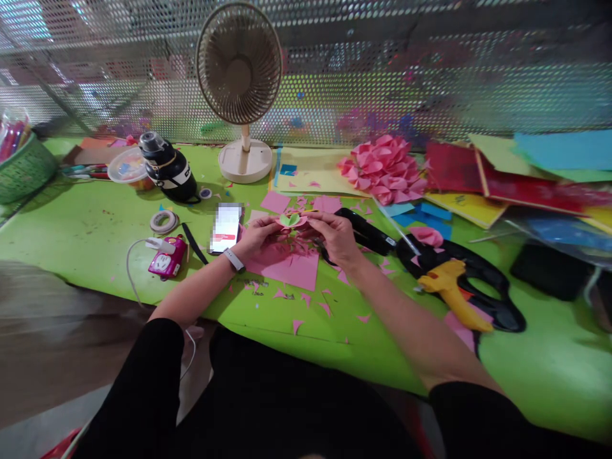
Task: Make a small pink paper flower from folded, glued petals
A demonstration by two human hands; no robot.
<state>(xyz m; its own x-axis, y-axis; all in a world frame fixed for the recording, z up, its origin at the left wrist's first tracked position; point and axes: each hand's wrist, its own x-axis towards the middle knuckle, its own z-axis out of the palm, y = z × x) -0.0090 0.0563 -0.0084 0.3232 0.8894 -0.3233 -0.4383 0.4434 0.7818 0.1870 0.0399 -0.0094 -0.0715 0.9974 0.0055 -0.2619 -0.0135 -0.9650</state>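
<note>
Pink-and-green paper [290, 220] is held between your left hand [258, 234] and right hand [338, 234]; each grip pinches an edge; shifting it calls for gentleness.

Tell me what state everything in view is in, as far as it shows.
Pink-and-green paper piece: held by left hand and right hand
Desk fan: upright; spinning or not, unclear
Smartphone: screen lit
White charger: plugged into magenta socket block
Black bottle: cap on
Tape roll: lying flat
Yellow glue gun: lying down; heat unclear
Pink paper petals: heaped
Wristwatch: worn
</note>
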